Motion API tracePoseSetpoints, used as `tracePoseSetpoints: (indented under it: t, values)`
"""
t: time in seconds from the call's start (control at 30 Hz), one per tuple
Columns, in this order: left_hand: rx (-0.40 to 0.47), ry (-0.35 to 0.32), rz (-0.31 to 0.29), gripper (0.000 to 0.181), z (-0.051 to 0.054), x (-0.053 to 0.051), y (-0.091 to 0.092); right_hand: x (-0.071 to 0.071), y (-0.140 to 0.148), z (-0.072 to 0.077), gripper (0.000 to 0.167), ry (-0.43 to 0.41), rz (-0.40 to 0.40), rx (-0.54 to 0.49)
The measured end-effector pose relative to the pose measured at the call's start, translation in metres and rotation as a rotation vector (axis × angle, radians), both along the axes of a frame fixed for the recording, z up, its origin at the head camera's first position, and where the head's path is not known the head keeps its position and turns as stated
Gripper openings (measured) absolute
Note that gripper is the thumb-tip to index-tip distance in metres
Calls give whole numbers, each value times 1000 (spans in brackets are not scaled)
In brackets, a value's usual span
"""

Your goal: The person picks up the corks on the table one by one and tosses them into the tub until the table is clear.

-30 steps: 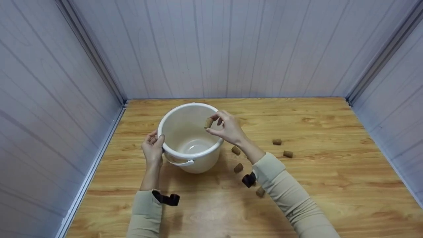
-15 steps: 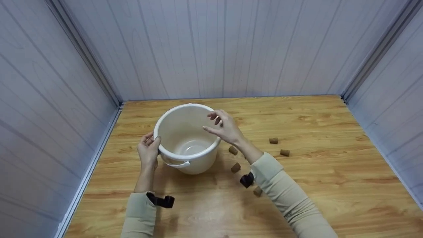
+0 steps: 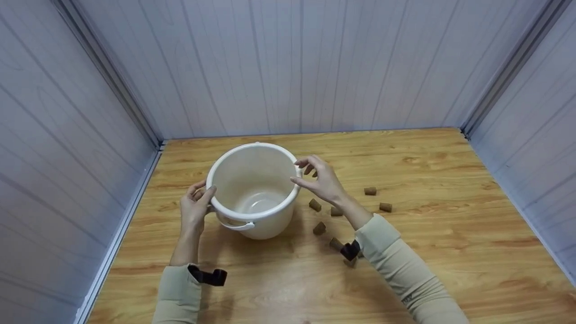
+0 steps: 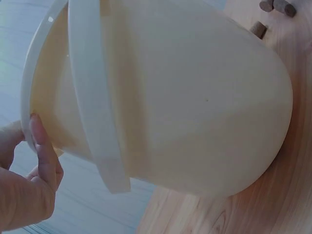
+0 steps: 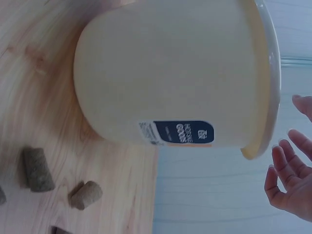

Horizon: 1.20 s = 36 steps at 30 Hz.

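A white plastic bucket [image 3: 270,222] stands on the wooden surface, its mouth tilted toward me in the head view. My left hand [image 3: 194,209] grips the rim on the left, thumb over the edge and fingers outside, as the left wrist view also shows with the hand [image 4: 36,190] beside the white handle [image 4: 92,97]. Over at the right rim hovers my right hand [image 3: 325,182], fingers loosely spread, holding nothing. Several corks [image 3: 319,228] lie to the right of the bucket. Part of the bucket's floor is hidden by its near wall.
Two further corks, one cork [image 3: 370,191] behind the other cork [image 3: 385,207], lie right of my right forearm. Pale panel walls [image 3: 288,67] enclose the wooden surface [image 3: 270,292] at the back and both sides. A dark label [image 5: 183,131] marks the bucket's side.
One second ago my right hand pinched a cork over the bucket's mouth. Its fingers have since parted, the cork is out of sight, and the hand has drawn right to the rim.
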<state>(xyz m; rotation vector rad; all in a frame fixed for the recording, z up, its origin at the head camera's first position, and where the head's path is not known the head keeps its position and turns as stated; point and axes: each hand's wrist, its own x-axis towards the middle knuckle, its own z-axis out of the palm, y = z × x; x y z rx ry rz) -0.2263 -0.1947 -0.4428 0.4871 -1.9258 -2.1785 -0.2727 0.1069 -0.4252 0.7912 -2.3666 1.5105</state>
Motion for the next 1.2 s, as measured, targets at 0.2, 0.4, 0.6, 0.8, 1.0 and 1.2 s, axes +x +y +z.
tracePoseSetpoints:
  t: [0.2, 0.4, 0.6, 0.8, 1.0, 1.2]
  values:
    - [12, -2, -60, 41, 2, 2, -8, 2, 18, -6, 35, 8, -35, 48]
    - [49, 8, -78, 46, 0, 4, -10, 2, 40, -16, 32, 12, -73, 71]
    - [63, 15, -62, 44, -2, 2, -8, 4, 63, -27, 31, -31, -117, 92]
    - [66, 24, -68, 43, -2, 2, -7, 7, 86, -36, 31, -97, -153, 112]
    - [81, 33, -90, 42, -1, 0, -7, 9, 112, -50, 29, -75, -195, 141]
    - [81, 33, -94, 43, -2, 0, -8, 11, 135, -62, 29, -106, -234, 171]
